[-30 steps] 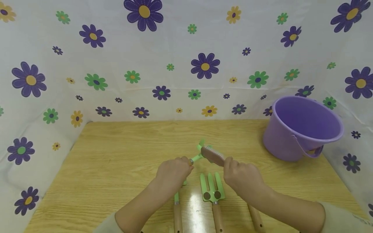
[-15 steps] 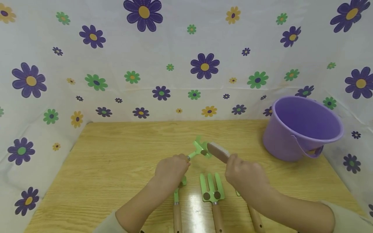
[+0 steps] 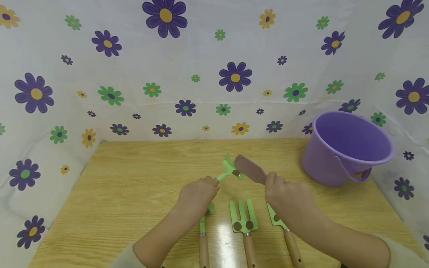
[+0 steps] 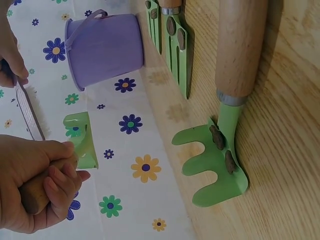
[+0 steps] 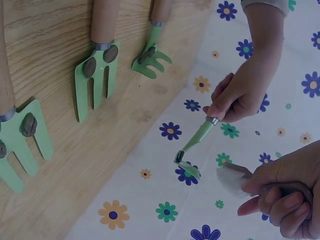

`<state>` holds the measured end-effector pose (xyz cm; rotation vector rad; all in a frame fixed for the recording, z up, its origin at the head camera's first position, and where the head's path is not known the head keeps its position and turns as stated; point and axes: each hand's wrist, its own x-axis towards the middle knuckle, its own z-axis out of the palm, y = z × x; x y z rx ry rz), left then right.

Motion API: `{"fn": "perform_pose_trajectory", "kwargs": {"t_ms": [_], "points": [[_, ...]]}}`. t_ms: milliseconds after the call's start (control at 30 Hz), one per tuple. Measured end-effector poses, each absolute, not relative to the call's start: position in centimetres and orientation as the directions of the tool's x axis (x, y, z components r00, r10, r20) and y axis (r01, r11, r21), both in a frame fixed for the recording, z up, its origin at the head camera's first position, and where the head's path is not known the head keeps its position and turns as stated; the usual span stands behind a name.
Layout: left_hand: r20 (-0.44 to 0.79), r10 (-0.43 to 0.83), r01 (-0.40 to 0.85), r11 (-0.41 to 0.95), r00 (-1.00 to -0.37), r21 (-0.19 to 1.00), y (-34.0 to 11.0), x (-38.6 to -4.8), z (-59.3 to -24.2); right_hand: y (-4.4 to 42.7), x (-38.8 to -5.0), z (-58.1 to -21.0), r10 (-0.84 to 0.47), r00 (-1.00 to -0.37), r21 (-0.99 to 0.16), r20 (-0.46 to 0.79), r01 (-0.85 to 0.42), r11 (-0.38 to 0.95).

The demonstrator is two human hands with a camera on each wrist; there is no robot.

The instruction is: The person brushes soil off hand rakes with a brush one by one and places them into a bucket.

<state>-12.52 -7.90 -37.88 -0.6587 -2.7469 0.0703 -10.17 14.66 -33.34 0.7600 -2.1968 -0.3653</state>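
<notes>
In the head view my left hand [image 3: 198,195] grips the wooden handle of a small garden rake [image 3: 221,176]. Its green pronged head points up and right, with a brown lump on it. My right hand [image 3: 289,198] holds a brush [image 3: 249,168] by its handle, the flat brownish back showing. The brush head is beside the rake's head; whether they touch I cannot tell. Pale bristles [image 5: 231,181] show blurred in the right wrist view. Below the hands lie another green rake [image 3: 203,225], a three-pronged hand fork [image 3: 244,216] and another fork [image 5: 26,137], partly behind my right hand.
A purple bucket [image 3: 323,160] stands at the table's right rear, its handle hanging down in front. Brown lumps [image 4: 230,162] sit on the heads of the lying tools. Flower-printed white cloth [image 3: 207,56] walls the wooden table [image 3: 134,178] at the back and sides.
The brush has moved up and slightly right with my right hand, uncovering the brown lump on the held rake and more of the right fork. My left hand has shifted slightly left.
</notes>
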Motion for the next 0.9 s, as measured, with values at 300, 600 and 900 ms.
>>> {"fn": "perform_pose_trajectory", "kwargs": {"t_ms": [300, 600, 900], "points": [[0.335, 0.452, 0.456, 0.887, -0.827, -0.073, -7.6, -12.2, -38.1, 14.6, -10.3, -32.9, -0.641, -0.622, 0.307, 0.450, -0.566, 0.765], [0.356, 0.482, 0.477, 0.872, -0.801, -0.107, -7.1, -11.6, -37.5, 13.8, -10.8, -33.2, -0.576, -0.717, -0.102, 0.392, -0.656, 0.748], [0.366, 0.465, 0.464, 0.881, -0.806, -0.096, -6.6, -11.0, -36.9, 13.0, -10.6, -33.9, -0.568, -0.734, -0.141, 0.372, -0.650, 0.747]]}}
